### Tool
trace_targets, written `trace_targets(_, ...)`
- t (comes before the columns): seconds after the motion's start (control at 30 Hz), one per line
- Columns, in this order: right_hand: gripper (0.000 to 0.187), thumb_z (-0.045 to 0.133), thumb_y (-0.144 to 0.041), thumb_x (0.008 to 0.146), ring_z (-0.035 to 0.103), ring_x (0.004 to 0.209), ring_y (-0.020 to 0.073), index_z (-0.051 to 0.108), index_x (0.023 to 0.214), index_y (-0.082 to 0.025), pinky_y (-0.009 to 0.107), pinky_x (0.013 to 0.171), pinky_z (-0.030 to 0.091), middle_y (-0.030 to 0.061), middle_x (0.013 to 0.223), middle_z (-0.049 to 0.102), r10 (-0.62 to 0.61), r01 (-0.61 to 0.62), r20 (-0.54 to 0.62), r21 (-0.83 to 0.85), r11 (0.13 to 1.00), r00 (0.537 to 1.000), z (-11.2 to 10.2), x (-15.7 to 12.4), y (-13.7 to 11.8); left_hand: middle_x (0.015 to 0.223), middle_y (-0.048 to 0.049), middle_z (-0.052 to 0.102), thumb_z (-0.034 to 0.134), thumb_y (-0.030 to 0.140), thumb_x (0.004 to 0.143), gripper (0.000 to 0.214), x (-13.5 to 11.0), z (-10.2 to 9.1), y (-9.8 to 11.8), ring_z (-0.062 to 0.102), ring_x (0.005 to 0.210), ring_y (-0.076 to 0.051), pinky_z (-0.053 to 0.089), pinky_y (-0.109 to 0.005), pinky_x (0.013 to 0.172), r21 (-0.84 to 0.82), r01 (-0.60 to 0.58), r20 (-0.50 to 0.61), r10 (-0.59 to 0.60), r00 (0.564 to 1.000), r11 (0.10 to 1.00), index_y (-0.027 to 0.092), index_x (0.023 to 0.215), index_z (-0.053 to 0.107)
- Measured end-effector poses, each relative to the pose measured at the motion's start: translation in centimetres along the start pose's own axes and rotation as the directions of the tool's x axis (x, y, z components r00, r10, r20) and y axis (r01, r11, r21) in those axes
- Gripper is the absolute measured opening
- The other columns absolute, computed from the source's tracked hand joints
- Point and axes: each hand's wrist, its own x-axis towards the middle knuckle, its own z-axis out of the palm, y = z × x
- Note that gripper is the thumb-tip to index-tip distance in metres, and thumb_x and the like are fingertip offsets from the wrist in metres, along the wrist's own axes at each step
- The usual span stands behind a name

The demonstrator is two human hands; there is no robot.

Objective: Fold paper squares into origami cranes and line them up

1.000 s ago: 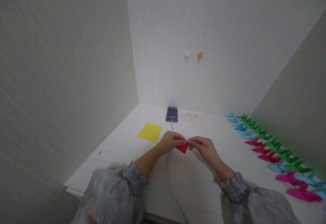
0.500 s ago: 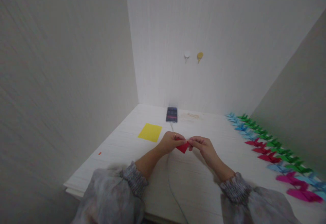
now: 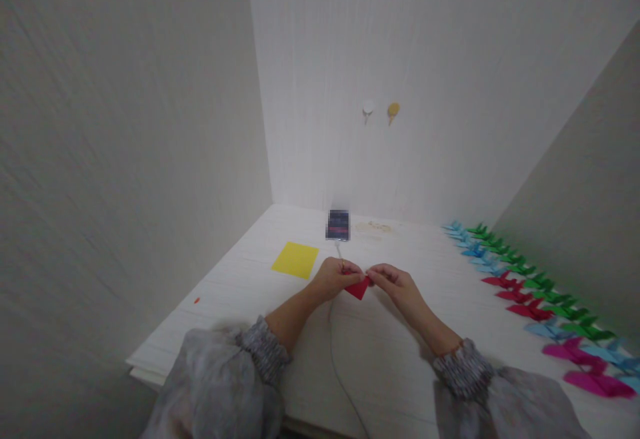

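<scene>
A small folded piece of red paper (image 3: pixel 358 288) is held up over the white table, its lower corner pointing down. My left hand (image 3: pixel 336 278) is closed on its left side, thumb on top, with a ring on one finger. My right hand (image 3: pixel 395 282) pinches its right edge between thumb and fingertips. The fingers cover the paper's upper part. To the left of my hands lies a flat square of yellow paper (image 3: pixel 295 260).
A phone (image 3: pixel 339 225) stands by the back wall, its cable (image 3: pixel 334 352) running under my hands to the front edge. Rows of folded paper cranes (image 3: pixel 530 309) line the table's right side. An orange scrap (image 3: pixel 197 300) lies left. Two hooks (image 3: pixel 393 110) hang on the wall.
My right hand has shifted slightly left along the red paper's edge, its fingertips closer to my left hand. The left hand keeps its hold.
</scene>
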Motion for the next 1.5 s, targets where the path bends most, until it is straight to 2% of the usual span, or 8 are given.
trace_targets(0.13, 0.017, 0.054, -0.031, 0.07, 0.054, 0.057, 0.0131, 0.058, 0.065, -0.016, 0.025, 0.058, 0.041, 0.0004, 0.058, 0.059, 0.008, -0.009, -0.003, -0.116, 0.993, 1.0, 0.4, -0.2, 0.0, 0.055, -0.0014, 0.06, 0.06, 0.035, 0.061, 0.025, 0.1, 0.2, -0.5, 0.049, 0.048, -0.008, 0.035, -0.018, 0.048, 0.02, -0.002, 0.016, 0.002, 1.0, 1.0, 0.011, 0.069, 0.066)
trace_targets(0.23, 0.017, 0.053, -0.031, 0.07, 0.054, 0.056, 0.0131, 0.057, 0.063, -0.016, 0.025, 0.057, 0.041, 0.0002, 0.056, 0.059, 0.012, -0.015, -0.018, -0.132, 0.991, 1.0, 0.3, -0.3, 0.1, 0.06, -0.0026, 0.062, 0.061, 0.033, 0.06, 0.024, 0.2, 0.3, -0.9, 0.053, 0.052, -0.009, 0.039, -0.019, 0.05, 0.024, 0.003, 0.014, -0.004, 1.0, 1.0, 0.012, 0.071, 0.066)
trace_targets(0.4, 0.017, 0.053, -0.031, 0.07, 0.054, 0.056, 0.0134, 0.058, 0.065, -0.016, 0.025, 0.058, 0.041, 0.0006, 0.057, 0.059, -0.002, -0.011, -0.1, -0.13, 0.991, 0.995, -0.3, -0.1, 0.2, 0.072, -0.0058, 0.066, 0.064, 0.028, 0.06, 0.026, 0.5, 0.1, -0.8, 0.058, 0.062, -0.011, 0.044, -0.023, 0.061, -0.185, 0.023, 0.048, -0.014, 0.999, 0.982, 0.011, 0.079, 0.063)
trace_targets(0.5, 0.016, 0.052, -0.029, 0.071, 0.054, 0.057, 0.0132, 0.058, 0.066, -0.015, 0.025, 0.058, 0.041, 0.001, 0.058, 0.059, -0.017, 0.001, -0.104, -0.148, 0.989, 0.994, -0.4, -0.1, 0.0, 0.068, -0.0052, 0.065, 0.064, 0.028, 0.061, 0.025, 0.5, 0.0, -0.6, 0.059, 0.059, -0.011, 0.044, -0.023, 0.059, -0.261, 0.041, 0.04, -0.032, 0.999, 0.965, 0.011, 0.077, 0.06)
trace_targets(0.7, 0.016, 0.05, -0.029, 0.071, 0.053, 0.057, 0.0131, 0.058, 0.066, -0.015, 0.024, 0.058, 0.041, 0.0013, 0.059, 0.059, -0.026, 0.008, -0.099, -0.172, 0.985, 0.995, -0.4, -0.2, -0.3, 0.059, -0.0019, 0.063, 0.066, 0.028, 0.059, 0.023, 0.4, -0.1, -0.4, 0.057, 0.054, -0.009, 0.044, -0.021, 0.056, -0.31, 0.061, 0.024, -0.057, 0.998, 0.949, 0.011, 0.071, 0.057)
trace_targets(1.1, 0.017, 0.051, -0.03, 0.072, 0.055, 0.06, 0.0141, 0.058, 0.066, -0.017, 0.026, 0.061, 0.042, 0.0013, 0.06, 0.06, -0.074, 0.052, -0.112, -0.188, 0.981, 0.991, -0.3, -0.3, -0.6, 0.062, -0.0039, 0.063, 0.067, 0.03, 0.057, 0.025, 0.3, -0.1, -0.2, 0.057, 0.056, -0.011, 0.044, -0.025, 0.061, -0.416, 0.047, 0.001, -0.051, 0.999, 0.908, 0.009, 0.069, 0.059)
trace_targets(1.37, 0.016, 0.05, -0.029, 0.072, 0.055, 0.061, 0.0147, 0.058, 0.066, -0.017, 0.026, 0.062, 0.043, 0.0019, 0.061, 0.06, -0.09, 0.063, -0.125, -0.206, 0.977, 0.988, -0.2, -0.4, -0.9, 0.06, -0.0038, 0.062, 0.064, 0.035, 0.06, 0.028, 0.4, -0.1, -0.1, 0.055, 0.055, -0.01, 0.042, -0.025, 0.062, -0.434, 0.088, 0.008, -0.094, 0.996, 0.897, 0.008, 0.069, 0.061)
trace_targets(1.5, 0.017, 0.049, -0.029, 0.072, 0.054, 0.059, 0.0144, 0.058, 0.065, -0.016, 0.026, 0.06, 0.042, 0.0016, 0.059, 0.059, -0.079, 0.054, -0.113, -0.21, 0.976, 0.99, -0.3, -0.3, -0.7, 0.062, -0.004, 0.062, 0.061, 0.035, 0.062, 0.028, 0.3, -0.2, 0.2, 0.055, 0.055, -0.01, 0.042, -0.024, 0.061, -0.341, 0.103, 0.039, -0.095, 0.995, 0.934, 0.009, 0.072, 0.062)
